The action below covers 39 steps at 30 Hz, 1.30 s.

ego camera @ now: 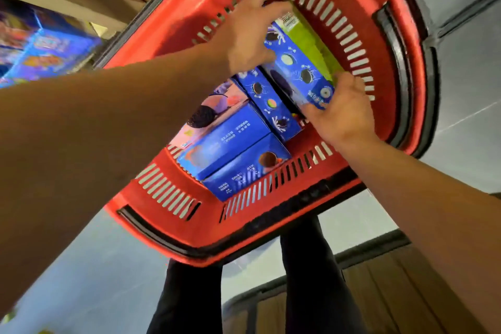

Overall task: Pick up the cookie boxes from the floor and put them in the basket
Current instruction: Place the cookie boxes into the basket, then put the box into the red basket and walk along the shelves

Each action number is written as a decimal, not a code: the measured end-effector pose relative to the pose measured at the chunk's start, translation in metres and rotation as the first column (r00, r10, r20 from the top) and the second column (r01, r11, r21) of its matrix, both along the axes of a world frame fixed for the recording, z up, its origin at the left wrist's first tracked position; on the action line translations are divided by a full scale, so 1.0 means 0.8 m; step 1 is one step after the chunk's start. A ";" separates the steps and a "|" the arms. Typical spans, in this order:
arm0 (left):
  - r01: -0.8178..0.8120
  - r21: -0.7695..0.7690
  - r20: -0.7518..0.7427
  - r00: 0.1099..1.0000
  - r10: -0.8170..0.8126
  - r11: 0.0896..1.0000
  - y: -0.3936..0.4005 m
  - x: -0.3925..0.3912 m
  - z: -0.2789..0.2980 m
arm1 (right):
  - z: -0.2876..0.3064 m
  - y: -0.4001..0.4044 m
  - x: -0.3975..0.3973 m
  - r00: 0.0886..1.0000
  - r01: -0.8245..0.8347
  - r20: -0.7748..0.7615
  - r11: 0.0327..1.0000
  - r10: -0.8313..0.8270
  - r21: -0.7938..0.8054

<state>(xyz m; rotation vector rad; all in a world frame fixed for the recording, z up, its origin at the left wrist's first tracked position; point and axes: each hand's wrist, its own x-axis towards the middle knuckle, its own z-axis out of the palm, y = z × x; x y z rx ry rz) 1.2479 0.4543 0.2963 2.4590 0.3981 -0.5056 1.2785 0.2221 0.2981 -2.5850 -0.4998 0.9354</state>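
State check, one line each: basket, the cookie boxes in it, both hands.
red basket: holds several boxes, handles folded down along the rim.
green-sided box: gripped at both ends, tilted, not yet settled.
narrow blue box: lying in the basket beside the held box.
two large blue boxes: lying side by side at the near wall.
left hand: grips the far end.
right hand: grips the near end.

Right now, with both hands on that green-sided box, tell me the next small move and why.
Probably lower the green-sided box into the gap by the basket's far wall, then let go. The left hand grips its far end and the right hand its near end, so it is held tilted above the other cookie boxes, which already lie packed in the near part.
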 end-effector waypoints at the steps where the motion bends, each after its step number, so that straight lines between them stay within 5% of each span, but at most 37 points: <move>1: -0.038 0.004 0.001 0.999 0.038 0.999 -0.001 -0.002 0.004 | 0.006 -0.003 0.001 1.000 -0.021 -0.005 1.000 0.020 -0.014; 11: -0.243 -0.091 0.019 0.969 0.246 0.966 -0.037 -0.102 0.201 | 0.200 -0.008 -0.050 0.981 -0.193 -0.059 0.968 0.185 -0.160; 18: -0.221 -0.103 0.032 0.974 0.225 0.970 -0.043 -0.176 0.377 | 0.390 0.027 -0.117 0.985 -0.171 0.013 0.980 0.173 -0.103; 25: -0.143 -0.043 0.119 0.982 0.147 0.989 -0.012 -0.253 0.513 | 0.501 0.047 -0.195 0.955 -0.240 0.149 0.963 0.257 -0.121; 31: -0.285 0.031 0.221 0.937 0.272 0.958 0.013 -0.341 0.596 | 0.579 0.080 -0.237 0.862 -0.399 0.300 0.912 0.408 -0.096; 39: -0.572 0.091 0.405 0.769 0.495 0.815 -0.016 -0.475 0.682 | 0.657 0.106 -0.307 0.697 -0.599 0.472 0.800 0.540 -0.031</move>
